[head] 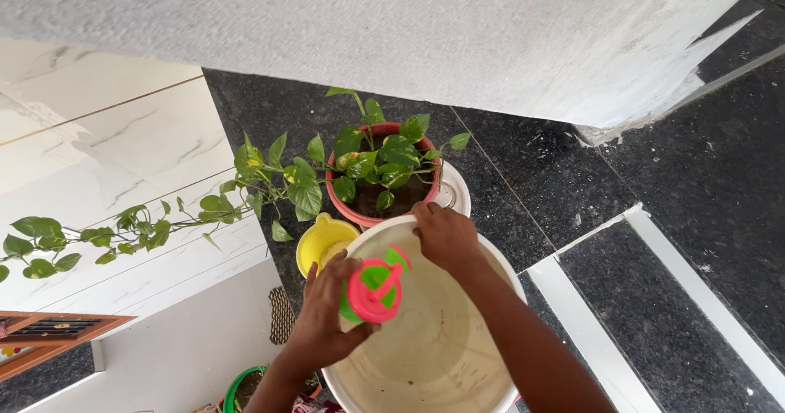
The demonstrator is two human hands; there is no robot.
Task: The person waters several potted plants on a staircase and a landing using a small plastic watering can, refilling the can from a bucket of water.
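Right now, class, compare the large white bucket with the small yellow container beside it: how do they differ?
The white bucket is far larger than the yellow container. The bucket is cream-white inside; the container is bright yellow. The right hand grips the bucket's rim, while no hand touches the container. The left hand holds a green and pink sprayer above the bucket, not the container. Both are round, open-topped and stand on the dark floor.

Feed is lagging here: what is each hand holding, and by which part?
Left hand holds a green and pink spray bottle around its body. Right hand grips the white bucket by its far rim.
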